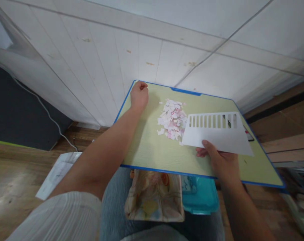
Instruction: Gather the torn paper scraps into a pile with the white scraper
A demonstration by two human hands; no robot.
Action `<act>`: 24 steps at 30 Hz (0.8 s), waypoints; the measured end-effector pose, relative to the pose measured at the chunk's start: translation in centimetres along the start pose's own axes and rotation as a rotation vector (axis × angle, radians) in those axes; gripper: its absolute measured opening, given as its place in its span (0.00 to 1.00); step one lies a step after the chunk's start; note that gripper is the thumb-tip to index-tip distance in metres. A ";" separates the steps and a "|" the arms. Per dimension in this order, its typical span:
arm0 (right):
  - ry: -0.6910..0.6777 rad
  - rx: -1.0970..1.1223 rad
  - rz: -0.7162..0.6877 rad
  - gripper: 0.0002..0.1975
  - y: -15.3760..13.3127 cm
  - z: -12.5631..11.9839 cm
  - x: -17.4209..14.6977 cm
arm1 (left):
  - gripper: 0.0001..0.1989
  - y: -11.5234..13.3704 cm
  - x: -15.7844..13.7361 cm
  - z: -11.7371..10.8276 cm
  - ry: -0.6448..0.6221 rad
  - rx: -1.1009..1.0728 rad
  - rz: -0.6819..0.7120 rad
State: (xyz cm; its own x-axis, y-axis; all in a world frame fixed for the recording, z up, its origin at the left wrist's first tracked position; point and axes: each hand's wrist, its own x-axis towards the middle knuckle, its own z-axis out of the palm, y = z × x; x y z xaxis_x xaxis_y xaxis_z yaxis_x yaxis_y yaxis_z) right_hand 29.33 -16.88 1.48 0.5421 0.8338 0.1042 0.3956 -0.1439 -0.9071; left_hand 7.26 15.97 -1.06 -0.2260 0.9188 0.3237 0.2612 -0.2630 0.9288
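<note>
My right hand (223,160) grips the lower edge of a stiff white sheet with a row of oblong slots (214,135), thumb on top and fingers beneath. The sheet is held over the right half of a pale yellow-green tabletop with a blue rim (147,152). Just left of the sheet lies a loose heap of torn white and pink paper scraps (172,118). At the table's far left corner is my left hand (139,95), its fingers curled closed; whether anything small is pinched in them is hidden.
A white panelled wall (106,67) stands behind the table. Below its near edge, a patterned fabric bin (154,197) and a turquoise plastic box (201,194) rest at my lap. A dark object with a red part (248,134) lies partly behind the sheet. Papers (59,170) lie on the floor at left.
</note>
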 end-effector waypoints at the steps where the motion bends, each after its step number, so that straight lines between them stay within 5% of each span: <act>1: -0.003 -0.014 0.000 0.18 0.1 -0.2 -0.1 | 0.10 -0.1 0.1 0.0 0.003 0.004 0.006; 8: 0.039 -0.017 0.050 0.17 0.0 -1.4 -0.8 | 0.08 -0.7 0.3 -0.2 -0.021 0.000 0.018; 12: -0.107 -0.046 0.011 0.20 0.2 -3.5 -1.4 | 0.05 -1.4 0.6 -0.1 -0.034 -0.024 0.034; 18: -0.152 0.187 -0.055 0.18 2.7 -5.4 -1.7 | 0.18 -1.4 1.2 -0.2 -0.054 0.046 0.063; 24: -0.206 0.202 -0.041 0.17 1.9 -4.8 -1.5 | 0.21 -1.2 1.3 -0.3 -0.022 0.061 0.071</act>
State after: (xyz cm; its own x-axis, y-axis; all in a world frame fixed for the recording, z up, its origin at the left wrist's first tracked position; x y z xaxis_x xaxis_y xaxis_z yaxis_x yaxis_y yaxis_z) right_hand 32.83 -20.92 1.54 0.3586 0.9304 0.0758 0.2471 -0.0162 -0.9689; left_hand 6.35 17.40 -1.69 -0.1843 0.9049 0.3836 0.3327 -0.3098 0.8907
